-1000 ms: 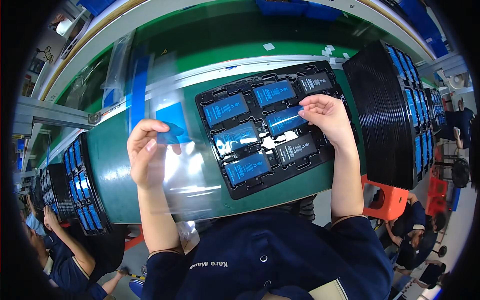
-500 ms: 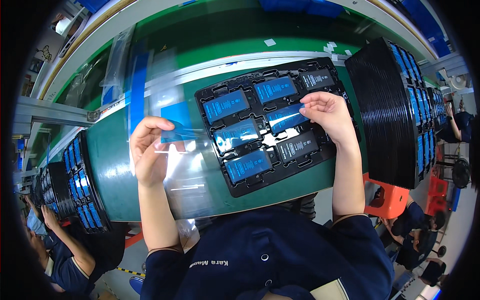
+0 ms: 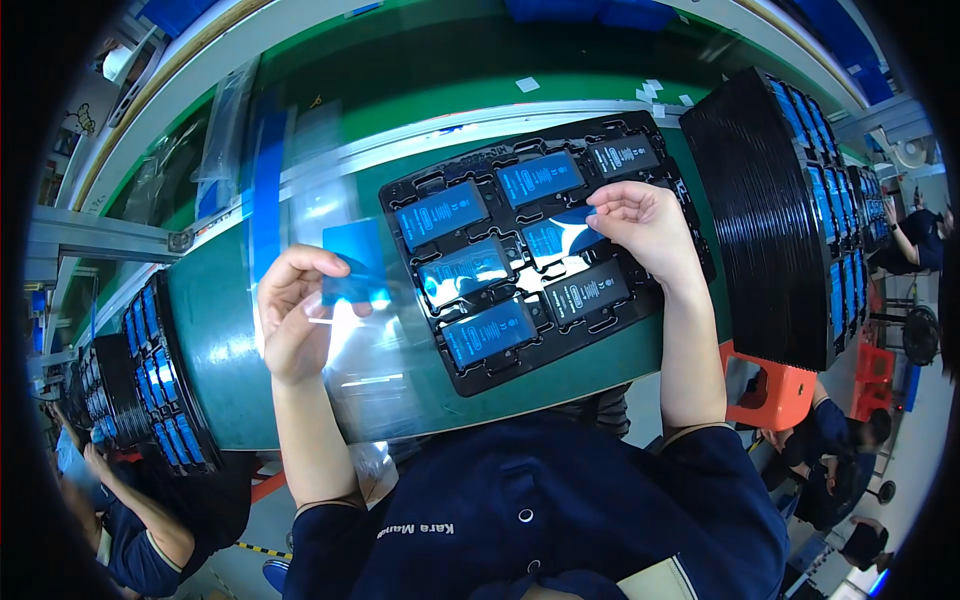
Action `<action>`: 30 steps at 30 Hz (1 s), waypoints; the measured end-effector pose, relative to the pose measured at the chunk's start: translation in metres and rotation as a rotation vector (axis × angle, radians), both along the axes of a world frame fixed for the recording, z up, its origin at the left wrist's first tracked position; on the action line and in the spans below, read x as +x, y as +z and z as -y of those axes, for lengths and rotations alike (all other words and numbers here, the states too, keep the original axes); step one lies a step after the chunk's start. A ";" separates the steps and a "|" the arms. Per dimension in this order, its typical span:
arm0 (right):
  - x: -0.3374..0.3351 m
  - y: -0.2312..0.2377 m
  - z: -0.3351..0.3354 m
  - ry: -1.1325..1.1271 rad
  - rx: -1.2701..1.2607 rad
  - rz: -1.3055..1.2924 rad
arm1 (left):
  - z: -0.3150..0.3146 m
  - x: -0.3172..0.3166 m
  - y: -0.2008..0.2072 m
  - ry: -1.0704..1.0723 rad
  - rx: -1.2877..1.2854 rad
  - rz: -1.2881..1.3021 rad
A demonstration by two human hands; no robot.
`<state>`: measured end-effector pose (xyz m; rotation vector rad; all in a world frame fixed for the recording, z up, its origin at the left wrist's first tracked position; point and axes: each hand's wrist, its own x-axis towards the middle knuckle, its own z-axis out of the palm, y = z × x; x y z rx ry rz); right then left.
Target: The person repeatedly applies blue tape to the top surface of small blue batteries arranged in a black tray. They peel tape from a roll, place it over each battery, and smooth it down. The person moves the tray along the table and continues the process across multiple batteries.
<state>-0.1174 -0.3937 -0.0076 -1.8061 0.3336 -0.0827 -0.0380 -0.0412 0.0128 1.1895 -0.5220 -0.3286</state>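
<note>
Head camera: nearest is a dark navy shirt (image 3: pixel 560 480) with white lettering (image 3: pixel 417 530) on the chest, upside down from here, and a round button below it. The left hand (image 3: pixel 297 310) is half curled beside clear plastic sheeting (image 3: pixel 375 385), its thumb and forefinger a little apart at the edge of a blue film square (image 3: pixel 353 250); I cannot tell whether they grip it (glare crosses the plastic there). The right hand (image 3: pixel 642 230) has thumb and forefinger pressed together, pinching the corner of a glossy blue film (image 3: pixel 582 222) over the middle flat battery pack (image 3: pixel 548 242), in a black moulded tray (image 3: pixel 482 384). Around that one, four packs look blue, while a dark grey pack (image 3: pixel 585 292) and another at the tray's far corner show bare faces. Each visible pack bears pale printed lines and a boxed mark, mostly too small to make out.

The tray rests on a green tabletop (image 3: pixel 215 310), between a left tray stack (image 3: pixel 165 370) and a taller right tray stack (image 3: pixel 755 230), both topped with blue packs. An orange stool (image 3: pixel 770 390) stands below the right one. Beyond the tray, white scraps (image 3: pixel 527 85) dot a green surface (image 3: pixel 430 80), with blue bins (image 3: pixel 590 12) farthest off.
</note>
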 end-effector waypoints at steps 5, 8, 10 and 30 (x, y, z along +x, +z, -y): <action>-0.002 0.003 -0.012 0.011 -0.236 0.073 | -0.009 -0.005 -0.002 -0.127 0.066 -0.033; -0.005 0.019 -0.022 0.012 -0.548 0.131 | 0.000 -0.011 0.005 -0.199 0.122 0.025; -0.001 0.011 -0.027 -0.011 -0.791 0.470 | 0.003 -0.017 0.005 -0.269 0.163 0.006; -0.023 0.003 -0.100 0.486 0.261 0.351 | 0.043 -0.034 -0.005 -0.036 0.578 0.149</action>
